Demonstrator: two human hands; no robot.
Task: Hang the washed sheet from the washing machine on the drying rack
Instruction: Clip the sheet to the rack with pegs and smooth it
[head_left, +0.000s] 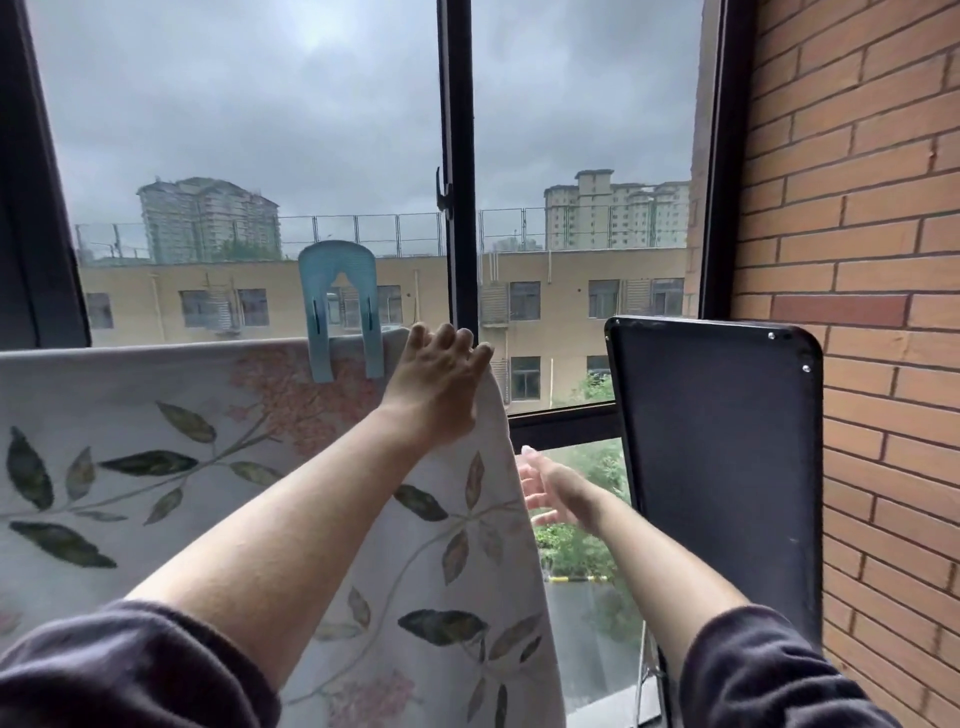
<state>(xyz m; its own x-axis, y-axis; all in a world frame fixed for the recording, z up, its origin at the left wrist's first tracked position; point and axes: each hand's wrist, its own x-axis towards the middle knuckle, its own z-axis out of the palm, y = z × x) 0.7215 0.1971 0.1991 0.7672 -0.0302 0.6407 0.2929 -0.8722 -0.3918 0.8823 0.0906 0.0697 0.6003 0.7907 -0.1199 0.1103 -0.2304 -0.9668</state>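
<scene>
Past dark sleeves (130, 670), left hand (441, 374) lies flat on sheet (156, 410), right hand (553, 488) splayed beside.

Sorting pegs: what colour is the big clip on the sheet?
The clip is light blue; head view.

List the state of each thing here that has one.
sheet: hanging, clipped at top.
blue clip: clamped on sheet's top edge.
left hand: resting on sheet's top corner.
right hand: open, empty, blurred.
window: looks shut.
</scene>
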